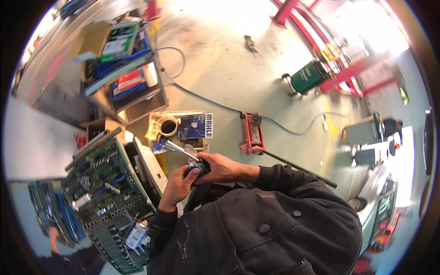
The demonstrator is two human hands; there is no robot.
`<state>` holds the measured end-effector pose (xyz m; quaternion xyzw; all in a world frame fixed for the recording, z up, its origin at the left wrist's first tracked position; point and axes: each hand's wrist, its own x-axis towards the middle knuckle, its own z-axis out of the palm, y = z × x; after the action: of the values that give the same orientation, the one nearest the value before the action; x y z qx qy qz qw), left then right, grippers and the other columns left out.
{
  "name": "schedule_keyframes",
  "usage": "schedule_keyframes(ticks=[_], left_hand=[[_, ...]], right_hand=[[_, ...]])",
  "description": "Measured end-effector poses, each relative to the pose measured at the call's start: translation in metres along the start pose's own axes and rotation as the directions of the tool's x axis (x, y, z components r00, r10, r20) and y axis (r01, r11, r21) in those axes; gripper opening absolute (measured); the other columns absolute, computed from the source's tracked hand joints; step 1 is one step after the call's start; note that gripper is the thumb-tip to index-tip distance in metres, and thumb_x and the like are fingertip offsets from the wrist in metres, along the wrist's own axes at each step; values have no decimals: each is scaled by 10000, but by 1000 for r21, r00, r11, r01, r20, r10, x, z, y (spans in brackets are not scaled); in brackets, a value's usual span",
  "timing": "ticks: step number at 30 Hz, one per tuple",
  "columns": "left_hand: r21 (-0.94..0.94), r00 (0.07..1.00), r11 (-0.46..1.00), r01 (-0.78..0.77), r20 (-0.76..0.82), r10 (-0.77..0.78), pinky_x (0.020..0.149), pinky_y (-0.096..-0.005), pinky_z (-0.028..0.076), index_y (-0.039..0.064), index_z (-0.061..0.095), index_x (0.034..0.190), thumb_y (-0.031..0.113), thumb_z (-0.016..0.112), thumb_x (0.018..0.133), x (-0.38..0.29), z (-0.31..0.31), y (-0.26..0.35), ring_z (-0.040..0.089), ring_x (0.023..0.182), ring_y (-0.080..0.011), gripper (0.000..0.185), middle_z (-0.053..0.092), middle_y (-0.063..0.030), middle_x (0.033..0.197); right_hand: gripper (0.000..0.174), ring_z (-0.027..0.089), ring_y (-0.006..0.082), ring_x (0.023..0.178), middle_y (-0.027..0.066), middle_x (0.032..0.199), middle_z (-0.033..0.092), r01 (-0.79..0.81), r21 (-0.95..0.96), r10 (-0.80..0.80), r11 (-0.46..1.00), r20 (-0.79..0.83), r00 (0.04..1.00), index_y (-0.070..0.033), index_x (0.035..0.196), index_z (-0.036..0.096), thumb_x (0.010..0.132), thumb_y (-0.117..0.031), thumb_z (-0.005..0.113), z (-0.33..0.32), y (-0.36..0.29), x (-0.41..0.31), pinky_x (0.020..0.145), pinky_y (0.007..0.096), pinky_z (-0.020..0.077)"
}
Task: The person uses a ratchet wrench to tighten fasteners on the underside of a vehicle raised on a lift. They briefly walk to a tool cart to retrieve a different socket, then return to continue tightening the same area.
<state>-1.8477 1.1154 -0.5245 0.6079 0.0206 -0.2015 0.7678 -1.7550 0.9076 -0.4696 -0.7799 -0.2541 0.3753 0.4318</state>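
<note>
Both of my hands meet in front of my dark jacket, around the black and blue handle (203, 168) of a chrome ratchet-like tool (181, 149). My right hand (220, 167) wraps the handle from the right. At its lower end, my left hand (179, 185) grips with thumb and fingers, partly covering it. The shiny shaft points up and left, over a tray (151, 118). Some crumpled clear material (189, 150) shows behind the shaft. Beside my left forearm lies an opened socket set case (99, 192), holding sockets, bits and loose tools.
A spray can (136, 234) stands on the case. The tray carries a pale jug of dark liquid (168, 126) and a blue MAHLE box (194, 125). A red trolley jack (252, 134) with a long handle, an air hose (209, 99), a green drum (307, 78) and a loaded cart (137, 110) surround me.
</note>
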Motion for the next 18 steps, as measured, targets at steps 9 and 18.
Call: schedule_keyframes(ticks=[9, 18], left_hand=[[374, 961, 925, 65, 226, -158, 700, -305, 513, -42, 738, 1053, 214, 642, 1068, 121, 75, 50, 603, 758, -102, 273, 691, -30, 821], [786, 950, 536, -309, 283, 132, 626, -465, 500, -3, 604, 797, 205, 726, 877, 283, 210, 70, 648, 668, -381, 254, 625, -205, 721]], right_hand=[[570, 639, 216, 1045, 135, 1109, 677, 50, 680, 89, 732, -168, 982, -4, 1359, 537, 959, -309, 807, -61, 102, -69, 903, 387, 531], [612, 685, 272, 850, 195, 1005, 699, 192, 313, -29, 930, -457, 889, -14, 1375, 545, 906, -321, 788, -176, 235, -43, 734, 404, 555]])
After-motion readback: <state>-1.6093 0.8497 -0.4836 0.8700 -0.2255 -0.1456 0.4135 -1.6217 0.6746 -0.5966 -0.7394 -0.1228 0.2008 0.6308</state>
